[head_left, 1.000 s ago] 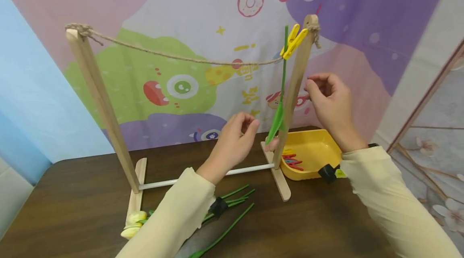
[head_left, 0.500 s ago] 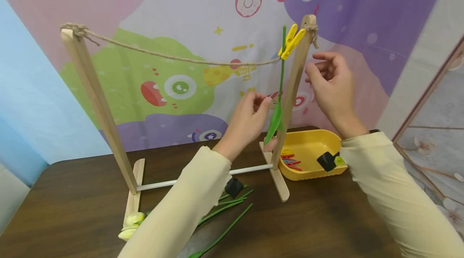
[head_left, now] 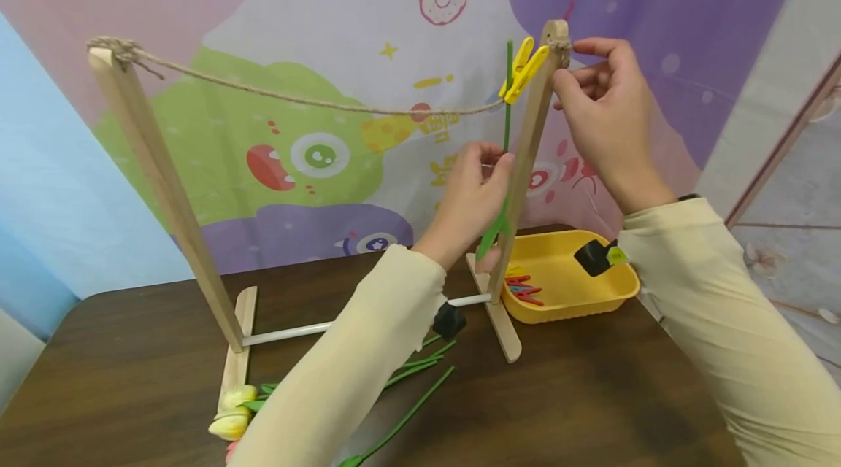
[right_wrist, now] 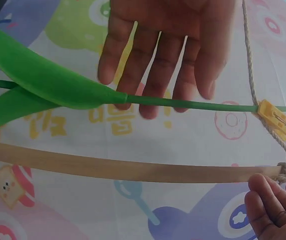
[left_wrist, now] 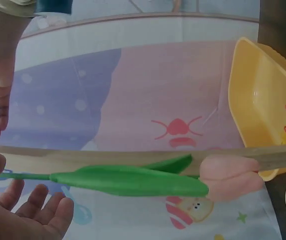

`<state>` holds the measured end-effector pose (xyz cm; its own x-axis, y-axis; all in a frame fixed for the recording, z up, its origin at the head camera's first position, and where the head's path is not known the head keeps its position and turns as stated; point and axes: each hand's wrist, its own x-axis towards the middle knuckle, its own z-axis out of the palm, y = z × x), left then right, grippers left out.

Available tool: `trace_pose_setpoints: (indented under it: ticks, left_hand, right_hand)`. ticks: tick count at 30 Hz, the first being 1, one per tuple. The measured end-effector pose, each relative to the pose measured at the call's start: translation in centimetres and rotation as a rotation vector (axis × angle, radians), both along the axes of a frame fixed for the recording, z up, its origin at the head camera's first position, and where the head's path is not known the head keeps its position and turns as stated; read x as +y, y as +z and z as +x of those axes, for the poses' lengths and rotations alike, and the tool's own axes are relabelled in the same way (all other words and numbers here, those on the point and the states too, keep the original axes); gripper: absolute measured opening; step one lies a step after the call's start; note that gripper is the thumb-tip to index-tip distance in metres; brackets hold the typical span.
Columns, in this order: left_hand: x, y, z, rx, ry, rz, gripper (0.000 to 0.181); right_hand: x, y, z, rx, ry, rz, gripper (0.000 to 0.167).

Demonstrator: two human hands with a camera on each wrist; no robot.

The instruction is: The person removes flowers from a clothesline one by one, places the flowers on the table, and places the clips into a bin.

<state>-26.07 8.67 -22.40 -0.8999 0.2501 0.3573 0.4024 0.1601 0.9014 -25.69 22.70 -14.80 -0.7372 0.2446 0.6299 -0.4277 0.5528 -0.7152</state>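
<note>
A pink artificial tulip (left_wrist: 231, 177) hangs head-down, its green stem (right_wrist: 193, 104) clipped to the twine (head_left: 282, 95) by a yellow clothespin (head_left: 523, 73). My left hand (head_left: 471, 193) is at the stem, just above the leaves. Its thumb and loosely spread fingers lie on either side of the stem, without a visible pinch. Beside the top of the right wooden post (head_left: 531, 131) is my right hand (head_left: 614, 113). Its fingers are relaxed near the twine knot (right_wrist: 284, 172), and whether they touch it is unclear.
The frame's left post (head_left: 167, 197) carries the twine's other end, and a white rod (head_left: 289, 334) joins the bases. Behind the right base stands a yellow tray (head_left: 571, 310) with several clothespins (head_left: 523, 292). More tulips (head_left: 231, 423) lie partly under my left sleeve.
My left hand has moved up and right to the hanging stem. The right hand has risen beside the post to the level of the knot. Tulip and clothespin stay on the twine.
</note>
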Motion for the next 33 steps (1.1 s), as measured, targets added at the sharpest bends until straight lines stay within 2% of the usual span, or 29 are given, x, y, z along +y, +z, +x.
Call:
trace_pose_setpoints:
  ticks: [6, 11, 15, 20, 26, 33]
  left_hand:
    - [0.7, 0.0, -0.2, 0.02, 0.013, 0.024, 0.026]
    - [0.7, 0.0, -0.3, 0.069, 0.03, 0.049, 0.022]
    - [0.4, 0.0, -0.2, 0.082, 0.03, 0.056, 0.02]
    - [0.2, 0.1, 0.0, 0.072, -0.002, 0.086, 0.02]
    - [0.2, 0.3, 0.2, 0.059, -0.056, 0.127, 0.02]
    - [0.3, 0.4, 0.3, 0.068, -0.061, 0.135, 0.02]
  right_hand:
    - [-0.2, 0.7, -0.1, -0.038, -0.012, 0.032, 0.035]
    - [-0.4, 1.2, 0.0, -0.058, -0.001, 0.058, 0.037]
    - [-0.6, 1.6, 0.0, -0.073, 0.008, 0.069, 0.038]
    - [-0.6, 2.0, -0.1, -0.067, 0.019, 0.103, 0.038]
    - [-0.5, 2.6, 0.2, -0.099, 0.025, 0.185, 0.042]
    - [-0.6, 3.3, 0.6, -0.135, 0.082, 0.227, 0.037]
